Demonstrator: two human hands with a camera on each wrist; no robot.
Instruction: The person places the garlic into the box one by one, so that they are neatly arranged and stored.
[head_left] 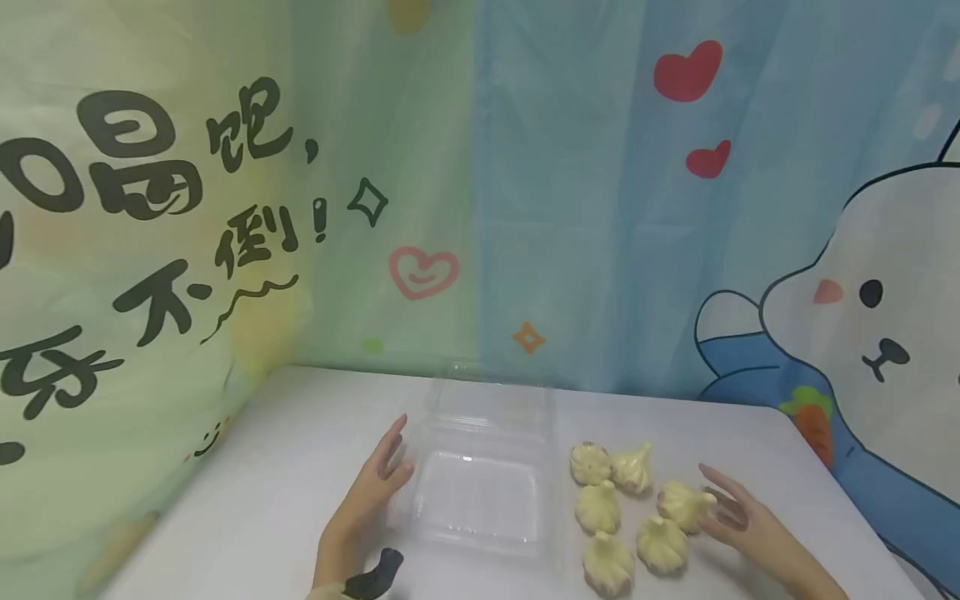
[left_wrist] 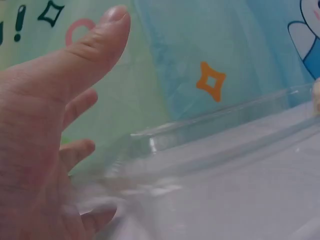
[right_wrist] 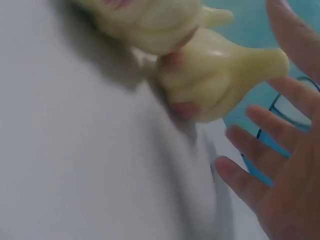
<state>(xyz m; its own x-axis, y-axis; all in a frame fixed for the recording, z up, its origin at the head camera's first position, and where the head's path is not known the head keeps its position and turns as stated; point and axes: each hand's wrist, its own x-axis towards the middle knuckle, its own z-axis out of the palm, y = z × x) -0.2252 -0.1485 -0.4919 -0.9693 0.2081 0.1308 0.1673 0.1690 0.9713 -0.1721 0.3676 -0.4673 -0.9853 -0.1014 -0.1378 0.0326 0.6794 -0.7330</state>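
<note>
A clear plastic clamshell box (head_left: 480, 500) lies on the white table with its lid folded back, away from me. Beside the box's left edge is my left hand (head_left: 369, 492), fingers spread and the thumb raised; in the left wrist view the lower fingers are close to the clear wall (left_wrist: 165, 142), and I cannot tell whether they touch it. To the right of the box sit several garlic bulbs (head_left: 597, 508). My right hand (head_left: 738, 521) is around the stem end of the rightmost garlic bulb (head_left: 682, 505), thumb and fingers apart. In the right wrist view that bulb (right_wrist: 210, 75) shows between them, not gripped.
The white table (head_left: 247, 500) ends at a printed cloth backdrop (head_left: 555, 208) behind and on the left. A cartoon figure (head_left: 885, 333) is printed on the right side of the cloth. A dark band (head_left: 375, 575) is near my left wrist.
</note>
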